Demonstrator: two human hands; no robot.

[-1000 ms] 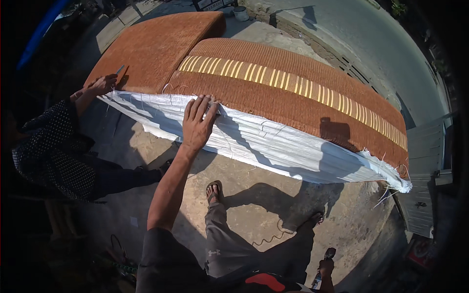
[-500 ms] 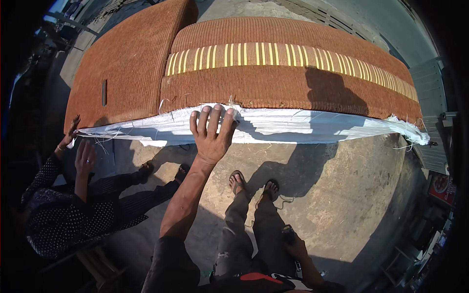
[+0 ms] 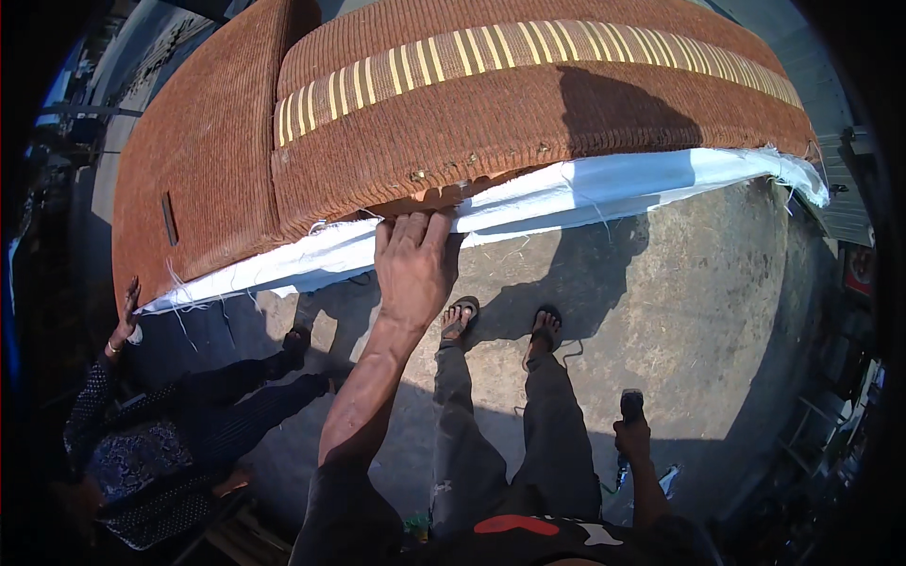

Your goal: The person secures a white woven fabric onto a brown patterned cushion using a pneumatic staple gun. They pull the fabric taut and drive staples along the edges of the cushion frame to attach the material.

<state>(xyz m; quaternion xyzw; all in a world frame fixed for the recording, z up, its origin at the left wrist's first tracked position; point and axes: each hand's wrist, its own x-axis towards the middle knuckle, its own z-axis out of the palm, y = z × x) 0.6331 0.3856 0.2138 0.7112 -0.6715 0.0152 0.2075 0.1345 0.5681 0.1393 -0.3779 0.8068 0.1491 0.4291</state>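
A brown corduroy sofa (image 3: 396,108) with a band of yellow and brown stripes stands in front of me. Along its near edge runs a strip of white cloth (image 3: 623,184) with frayed threads. My left hand (image 3: 413,269) has its fingers curled over the cloth's upper edge, drawing it away from the brown cover so that a gap shows there. Down at my right side, my right hand (image 3: 634,440) is wrapped around the handle of a dark staple gun (image 3: 632,405), well apart from the sofa.
At the left, a co-worker's hand (image 3: 129,302) rests by the sofa's corner. A thin dark bar (image 3: 169,219) lies on the brown cover. My sandalled feet are on the concrete floor (image 3: 698,283), with a thin cord (image 3: 573,349) beside them. Items and frames line the right side.
My left hand has pulled the cloth down and toward me, widening the gap under the brown cover. My right hand with the staple gun has swung out to the right. The co-worker's other hand has dropped.
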